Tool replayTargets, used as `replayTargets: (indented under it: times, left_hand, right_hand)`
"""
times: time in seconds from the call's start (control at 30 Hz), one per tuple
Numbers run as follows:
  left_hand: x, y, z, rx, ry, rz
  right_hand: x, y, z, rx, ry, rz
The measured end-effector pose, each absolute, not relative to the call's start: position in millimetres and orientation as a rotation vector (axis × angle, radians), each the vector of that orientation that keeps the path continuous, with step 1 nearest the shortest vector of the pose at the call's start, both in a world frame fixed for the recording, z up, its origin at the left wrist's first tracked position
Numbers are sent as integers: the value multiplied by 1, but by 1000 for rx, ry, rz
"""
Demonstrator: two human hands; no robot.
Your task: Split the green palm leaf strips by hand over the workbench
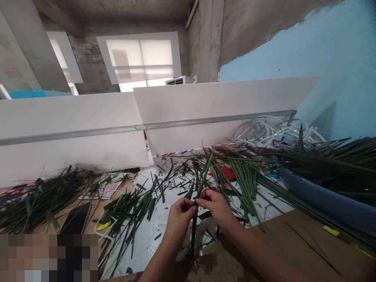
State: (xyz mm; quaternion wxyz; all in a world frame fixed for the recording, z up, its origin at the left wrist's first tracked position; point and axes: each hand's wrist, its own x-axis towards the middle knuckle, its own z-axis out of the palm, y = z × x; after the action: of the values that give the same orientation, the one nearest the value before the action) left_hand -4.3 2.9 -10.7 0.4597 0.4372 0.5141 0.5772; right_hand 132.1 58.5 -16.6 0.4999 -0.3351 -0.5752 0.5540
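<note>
Both hands meet low in the middle of the head view. My left hand pinches a long green leaf strip between thumb and fingers. Right beside it, my right hand grips the same strip, thumb and fingertips pressed together. The strip runs upward and away past the hands, and a darker length hangs below them. Around the hands, cut leaf pieces lie scattered over a white board. A bunch of leaf strips rests to the right of the right hand.
A blue basin full of dark leaves stands at right, near a heap of white straps. A leaf pile and a dark phone lie at left. White panels close off the back. Brown cardboard lies at front right.
</note>
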Motion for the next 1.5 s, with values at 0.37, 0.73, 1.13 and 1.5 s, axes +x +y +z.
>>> replayTargets:
  times: [0.37,0.73,1.13,1.5]
  left_hand:
    - [-6,5,-11,1015,1258,1404]
    - [-7,5,-14,1120,1266,1417]
    - [-4,6,-13,1112,1230,1408]
    - [4,9,-6,1021,1160,1449]
  right_hand:
    - [131,55,-17,-828,-1328,1337]
    - [131,58,-20,-862,-1371,1320]
    - [133,58,-14,-822,-1428,1296]
    - [134,59,-12,-764,-1372,1167]
